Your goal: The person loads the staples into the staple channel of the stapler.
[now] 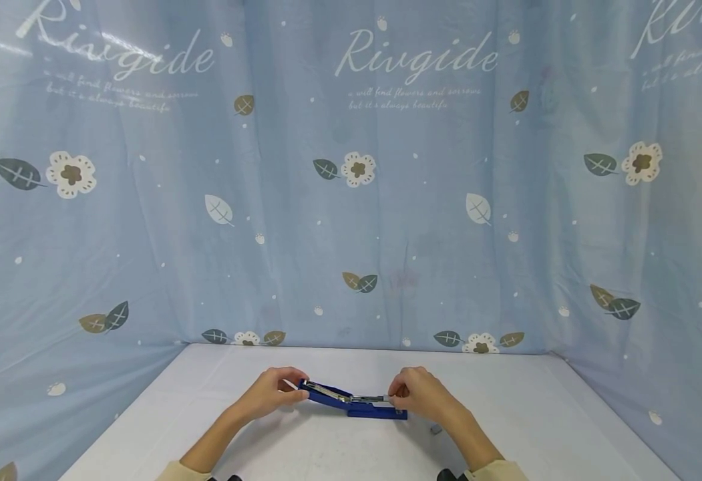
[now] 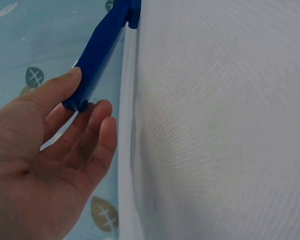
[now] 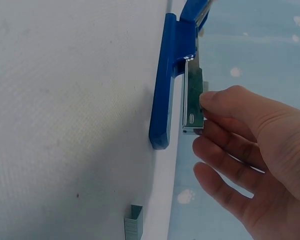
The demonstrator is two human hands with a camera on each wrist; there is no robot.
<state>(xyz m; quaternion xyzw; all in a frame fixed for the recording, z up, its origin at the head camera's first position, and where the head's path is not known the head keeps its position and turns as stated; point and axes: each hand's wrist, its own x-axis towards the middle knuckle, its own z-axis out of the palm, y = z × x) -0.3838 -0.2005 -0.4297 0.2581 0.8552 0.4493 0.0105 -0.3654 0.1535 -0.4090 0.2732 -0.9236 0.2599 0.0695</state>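
Blue plastic stapler (image 1: 377, 413), opened out on a white table (image 1: 302, 461). Head view: the left hand (image 1: 270, 392) pinches the end of the stapler's raised top; the right hand (image 1: 421, 395) pinches a small grey piece (image 1: 389, 399) at its metal magazine (image 1: 364, 399). Behind the stapler, a pale blue curtain (image 1: 411, 240) reads "Rivgide", then "a will find flowers and sorrows". Left wrist view: the thumb lies against the stapler's blue end. Right wrist view: an oval mark (image 3: 192, 118) on the stapler's magazine is too small to read; a staple strip (image 3: 133, 227) lies near the stapler.
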